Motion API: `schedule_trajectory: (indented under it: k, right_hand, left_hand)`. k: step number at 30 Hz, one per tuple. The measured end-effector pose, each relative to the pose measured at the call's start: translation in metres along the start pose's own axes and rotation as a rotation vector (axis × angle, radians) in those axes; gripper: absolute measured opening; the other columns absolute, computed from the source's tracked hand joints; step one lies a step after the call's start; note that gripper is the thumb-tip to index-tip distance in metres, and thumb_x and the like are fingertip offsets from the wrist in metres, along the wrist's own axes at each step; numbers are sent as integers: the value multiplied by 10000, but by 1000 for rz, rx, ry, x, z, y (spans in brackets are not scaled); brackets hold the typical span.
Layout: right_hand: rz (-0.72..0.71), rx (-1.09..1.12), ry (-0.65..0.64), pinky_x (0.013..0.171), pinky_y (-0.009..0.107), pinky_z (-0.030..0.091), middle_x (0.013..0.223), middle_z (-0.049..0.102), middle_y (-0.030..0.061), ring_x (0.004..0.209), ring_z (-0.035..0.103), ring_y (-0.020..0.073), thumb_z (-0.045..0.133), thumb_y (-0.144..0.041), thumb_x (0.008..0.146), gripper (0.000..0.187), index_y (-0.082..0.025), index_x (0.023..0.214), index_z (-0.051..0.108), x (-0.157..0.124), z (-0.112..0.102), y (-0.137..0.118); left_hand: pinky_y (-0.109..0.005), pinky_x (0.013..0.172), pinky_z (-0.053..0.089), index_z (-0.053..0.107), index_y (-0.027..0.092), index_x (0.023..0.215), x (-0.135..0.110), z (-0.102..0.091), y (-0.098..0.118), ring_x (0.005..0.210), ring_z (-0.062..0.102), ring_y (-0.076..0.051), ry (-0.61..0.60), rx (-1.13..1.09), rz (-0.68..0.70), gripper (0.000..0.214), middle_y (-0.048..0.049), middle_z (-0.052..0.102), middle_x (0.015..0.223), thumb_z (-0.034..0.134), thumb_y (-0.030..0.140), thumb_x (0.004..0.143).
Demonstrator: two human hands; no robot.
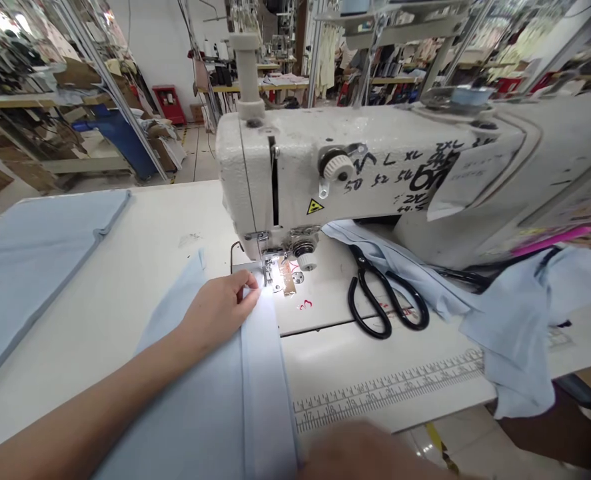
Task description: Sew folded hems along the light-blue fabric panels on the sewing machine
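Observation:
My left hand [221, 308] rests on a light blue fabric piece [210, 400], fingers curled together and pressing the folded edge just left of the presser foot [274, 275] of a white sewing machine [355, 173]. The folded hem strip runs from the needle toward me. My right hand [370, 453] sits at the bottom edge of the view, blurred, beside the near end of the fabric; its fingers do not show.
Black scissors [385, 300] lie on the machine bed right of the needle. More light blue fabric [515, 307] is bunched at the right, and another piece [30, 260] lies flat at the left. A ruler strip [390, 387] runs along the table's front edge.

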State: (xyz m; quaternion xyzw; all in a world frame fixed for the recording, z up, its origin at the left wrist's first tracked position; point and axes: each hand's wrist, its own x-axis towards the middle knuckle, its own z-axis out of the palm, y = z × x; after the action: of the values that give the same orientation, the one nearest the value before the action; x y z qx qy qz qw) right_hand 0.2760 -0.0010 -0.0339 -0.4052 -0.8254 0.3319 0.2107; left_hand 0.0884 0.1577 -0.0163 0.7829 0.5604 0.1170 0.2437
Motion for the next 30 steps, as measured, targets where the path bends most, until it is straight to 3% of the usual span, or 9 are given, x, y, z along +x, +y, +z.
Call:
schedule_trajectory:
  k: [2, 4, 8, 11, 14, 17, 21, 25, 30]
  right_hand:
    - [-14, -97, 19, 852, 387, 505, 1078, 648, 91, 973, 598, 238, 509, -362, 928, 275, -187, 1111, 617, 29, -20, 3]
    - [-80, -335, 55, 977, 464, 430, 1219, 594, 170, 1138, 525, 308, 558, -399, 889, 461, -74, 1217, 561, 57, -32, 11]
    - [-106, -577, 7, 1124, 504, 241, 1418, 430, 217, 1345, 316, 353, 529, -586, 853, 792, 15, 1358, 425, 83, -37, 33]
    - [-85, -579, -14, 1149, 496, 195, 1466, 374, 193, 1375, 275, 330, 461, -622, 871, 802, -13, 1389, 401, 80, -33, 41]
    - [-86, -564, 0, 1155, 501, 181, 1481, 356, 179, 1384, 255, 323, 461, -613, 875, 781, -29, 1390, 406, 76, -31, 42]
    - [-88, -548, -5, 1159, 502, 174, 1477, 363, 179, 1381, 259, 330, 450, -609, 879, 780, -17, 1384, 411, 76, -31, 40]
    - [-91, -519, 21, 1151, 504, 202, 1458, 395, 178, 1366, 296, 324, 478, -581, 870, 755, -31, 1382, 416, 78, -31, 40]
    - [-89, -510, 32, 1143, 511, 226, 1450, 404, 186, 1360, 311, 324, 465, -584, 875, 763, -21, 1388, 411, 77, -30, 40]
    - [-80, -514, -2, 1148, 523, 207, 1462, 387, 180, 1363, 307, 324, 451, -590, 880, 756, -38, 1395, 410, 79, -32, 38]
  left_hand:
    - [-252, 502, 309, 560, 232, 761, -1, -1, 0, 500, 455, -141, 5, 3, 11, 159, 57, 474, 520, 457, 342, 810]
    - [-256, 508, 315, 559, 229, 768, -2, -1, 1, 500, 460, -144, 12, -10, 18, 160, 56, 481, 523, 455, 342, 811]
    - [-265, 523, 333, 558, 222, 777, -1, 0, 2, 514, 487, -155, 16, -11, 34, 177, 47, 495, 531, 439, 343, 825]
    - [-271, 535, 363, 565, 215, 873, 1, -2, -2, 540, 521, -167, 18, 20, 43, 179, 36, 518, 567, 429, 326, 841]
    - [-288, 554, 412, 526, 197, 1086, -5, -8, -4, 652, 584, -193, 132, 137, 106, 271, -27, 615, 810, 409, 256, 849]
    - [-334, 628, 485, 554, 174, 1040, -22, -10, 0, 816, 610, -237, 224, 279, 282, 256, -91, 623, 961, 355, 213, 884]
    - [-375, 849, 524, 550, 156, 1068, -49, 6, 4, 958, 609, -231, 133, 261, 561, 248, -99, 640, 1024, 385, 162, 883]
    - [-440, 937, 504, 460, 147, 1238, -59, 25, -7, 1130, 559, -265, 186, 272, 558, 355, -141, 583, 1228, 426, 194, 888]
    - [-456, 951, 495, 457, 154, 1280, -57, 26, -19, 1192, 530, -286, 192, 290, 559, 397, -140, 563, 1298, 449, 270, 901]
